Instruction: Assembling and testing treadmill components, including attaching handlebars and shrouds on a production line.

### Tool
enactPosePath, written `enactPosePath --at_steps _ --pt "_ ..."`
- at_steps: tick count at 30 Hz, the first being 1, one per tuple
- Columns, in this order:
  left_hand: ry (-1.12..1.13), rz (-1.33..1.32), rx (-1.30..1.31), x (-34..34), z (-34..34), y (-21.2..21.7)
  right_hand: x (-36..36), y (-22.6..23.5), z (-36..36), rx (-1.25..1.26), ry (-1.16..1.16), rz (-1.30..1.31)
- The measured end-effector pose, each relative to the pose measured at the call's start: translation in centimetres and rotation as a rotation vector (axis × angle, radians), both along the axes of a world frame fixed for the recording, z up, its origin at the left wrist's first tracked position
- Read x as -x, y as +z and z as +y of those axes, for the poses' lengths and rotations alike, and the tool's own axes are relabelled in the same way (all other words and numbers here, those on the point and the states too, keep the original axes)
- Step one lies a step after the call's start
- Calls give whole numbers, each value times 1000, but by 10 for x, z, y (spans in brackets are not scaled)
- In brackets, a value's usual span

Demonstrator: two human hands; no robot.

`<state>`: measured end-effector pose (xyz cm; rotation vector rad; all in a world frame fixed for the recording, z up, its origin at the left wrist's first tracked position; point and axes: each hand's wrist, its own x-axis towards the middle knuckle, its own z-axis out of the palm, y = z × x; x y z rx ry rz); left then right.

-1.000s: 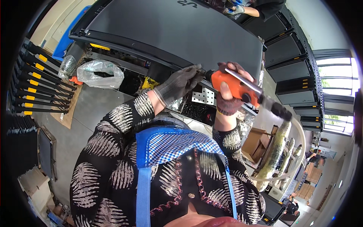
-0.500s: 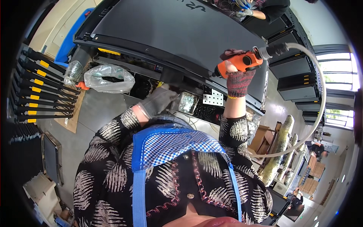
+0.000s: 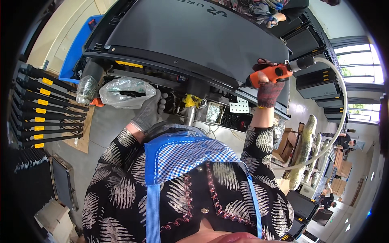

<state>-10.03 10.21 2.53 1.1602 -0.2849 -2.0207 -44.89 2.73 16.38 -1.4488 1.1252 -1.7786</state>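
Both my hands wear knit gloves: my right hand (image 3: 268, 87), at two o'clock, is clenched around a smooth orange power tool (image 3: 270, 73) against the dark flat board (image 3: 194, 36); my left hand (image 3: 152, 111), fingers loosely curled, touches a crinkly clear plastic bag (image 3: 125, 92) at ten o'clock.

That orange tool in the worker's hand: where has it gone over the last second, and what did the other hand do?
The right hand carried the orange power tool up and rightward to the dark machine's edge, keeping its grip. The left hand dropped left toward the plastic bag. Machine, bag unmoved.
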Motion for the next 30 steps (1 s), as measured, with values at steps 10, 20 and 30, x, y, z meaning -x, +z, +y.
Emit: enactPosePath --at_steps 10,20,30 --pt "-232 93 172 -15 -10 42 -36 32 36 260 162 -40" --pt "-446 295 161 -37 -26 49 -179 4 90 279 434 -427" --pt "-600 48 469 -95 -39 46 -237 -8 74 161 429 -325"
